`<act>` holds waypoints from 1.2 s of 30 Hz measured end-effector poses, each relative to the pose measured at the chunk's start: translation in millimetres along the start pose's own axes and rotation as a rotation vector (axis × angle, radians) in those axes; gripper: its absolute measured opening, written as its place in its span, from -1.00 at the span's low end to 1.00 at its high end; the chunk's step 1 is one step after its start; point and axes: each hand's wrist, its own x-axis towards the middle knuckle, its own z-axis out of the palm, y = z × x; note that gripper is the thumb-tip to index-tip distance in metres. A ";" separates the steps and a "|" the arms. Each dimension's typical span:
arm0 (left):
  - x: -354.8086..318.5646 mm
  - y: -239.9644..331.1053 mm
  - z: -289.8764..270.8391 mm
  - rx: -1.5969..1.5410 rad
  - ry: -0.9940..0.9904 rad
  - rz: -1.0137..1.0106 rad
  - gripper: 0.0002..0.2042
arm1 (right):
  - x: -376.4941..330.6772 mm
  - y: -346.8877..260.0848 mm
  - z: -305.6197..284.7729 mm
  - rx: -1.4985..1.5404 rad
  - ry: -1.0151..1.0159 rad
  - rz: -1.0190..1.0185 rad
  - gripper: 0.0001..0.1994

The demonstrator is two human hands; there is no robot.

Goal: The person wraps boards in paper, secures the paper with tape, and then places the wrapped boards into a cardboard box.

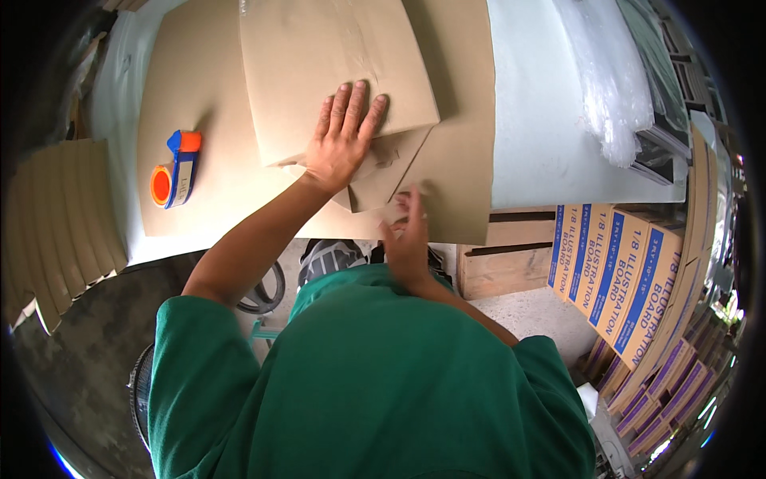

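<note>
A brown cardboard box [327, 56] lies on a large flat cardboard sheet [199, 80] across the worktable. My left hand [343, 144] rests flat on the box's near edge, fingers spread and pointing away from me. Below that edge, folded flaps [383, 180] stick out toward me, partly hidden by the left hand and wrist. My right hand [408, 239] is just in front of the flaps, fingers apart and slightly smeared by motion; nothing shows in it. A blue and orange tape dispenser [183, 172] lies to the left on the sheet.
Clear plastic wrap [610, 80] covers a stack at the table's right. Several printed cartons [614, 271] stand at the lower right, beside a wooden crate [507, 267]. Long cardboard pieces [68, 215] stand at the left. A black wheel [267, 291] shows under the table.
</note>
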 end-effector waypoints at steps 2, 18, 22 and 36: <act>-4.0 0.6 -1.5 -0.010 -0.012 0.000 -0.44 | 18.8 -7.7 8.0 0.275 -0.063 0.346 -0.58; -95.7 -61.7 -57.2 -0.381 -0.179 -0.014 -0.41 | 105.5 -84.7 11.6 0.307 0.021 0.419 -0.68; -28.8 -54.4 -44.6 -0.440 -0.138 0.106 -0.70 | 111.4 -93.0 19.1 0.281 0.068 0.464 -0.73; 14.3 -73.6 -20.2 -1.248 -0.172 -0.063 -0.71 | 78.2 -23.2 78.1 -0.572 0.441 -0.376 -0.35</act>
